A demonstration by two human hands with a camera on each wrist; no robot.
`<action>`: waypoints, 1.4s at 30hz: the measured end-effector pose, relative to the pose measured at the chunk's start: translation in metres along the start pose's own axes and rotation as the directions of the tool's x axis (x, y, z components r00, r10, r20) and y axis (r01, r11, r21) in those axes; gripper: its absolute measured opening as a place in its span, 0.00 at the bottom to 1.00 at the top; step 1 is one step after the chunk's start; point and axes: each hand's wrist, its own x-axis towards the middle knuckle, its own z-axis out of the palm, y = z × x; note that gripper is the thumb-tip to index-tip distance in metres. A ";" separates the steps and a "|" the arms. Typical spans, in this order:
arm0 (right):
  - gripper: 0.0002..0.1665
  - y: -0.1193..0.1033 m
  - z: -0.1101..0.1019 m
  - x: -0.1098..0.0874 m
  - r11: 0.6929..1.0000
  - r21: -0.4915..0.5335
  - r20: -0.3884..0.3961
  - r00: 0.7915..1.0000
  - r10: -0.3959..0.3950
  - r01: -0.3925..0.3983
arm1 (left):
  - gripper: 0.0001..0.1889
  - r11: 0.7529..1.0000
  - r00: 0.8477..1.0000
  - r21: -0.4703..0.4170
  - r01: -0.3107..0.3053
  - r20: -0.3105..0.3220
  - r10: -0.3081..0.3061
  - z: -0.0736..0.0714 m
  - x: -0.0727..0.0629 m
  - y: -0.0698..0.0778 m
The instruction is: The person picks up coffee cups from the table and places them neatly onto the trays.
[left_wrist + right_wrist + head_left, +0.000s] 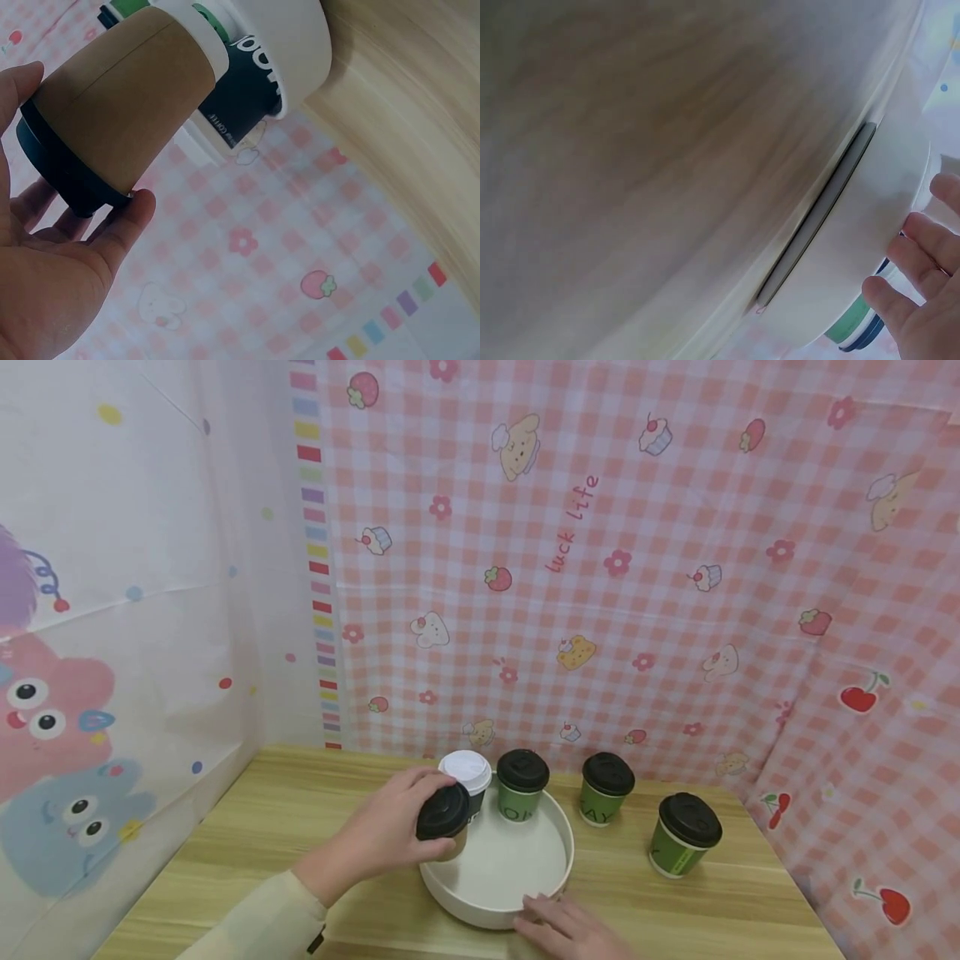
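A brown paper coffee cup (pixel 127 94) with a black lid is gripped around its lid by my left hand (pixel 386 827), over the left side of a round white tray (pixel 495 868). Inside the tray, a dark cup with a white lid (pixel 467 768) and a green cup with a black lid (pixel 519 789) stand at the back. My right hand (pixel 566 931) rests its fingers on the tray's front right rim; in the right wrist view those fingers (pixel 922 259) look fairly straight against the white side.
To the tray's right stand two more green cups with black lids, one nearer (pixel 603 789) and one farther right (pixel 684 835). All rest on a wooden table (pixel 300 793). A pink checked cloth (pixel 570 568) hangs behind, a white patterned sheet (pixel 150 568) at the left.
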 end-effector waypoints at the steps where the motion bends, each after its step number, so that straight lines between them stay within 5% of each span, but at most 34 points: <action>1: 0.30 0.000 0.001 0.000 1.000 -0.002 -0.014 1.000 -0.009 0.009 | 0.39 1.000 1.000 -0.001 0.004 0.007 -0.004 0.002 0.001 0.000; 12: 0.30 -0.007 0.011 0.003 0.998 -0.025 -0.094 0.993 -0.068 0.066 | 0.38 0.997 0.993 -0.036 0.075 0.095 -0.071 0.026 0.014 -0.008; 42: 0.28 -0.013 0.011 0.007 0.996 -0.045 -0.077 0.994 -0.075 0.072 | 0.39 0.990 0.984 -0.019 0.142 0.108 -0.139 0.055 0.024 -0.029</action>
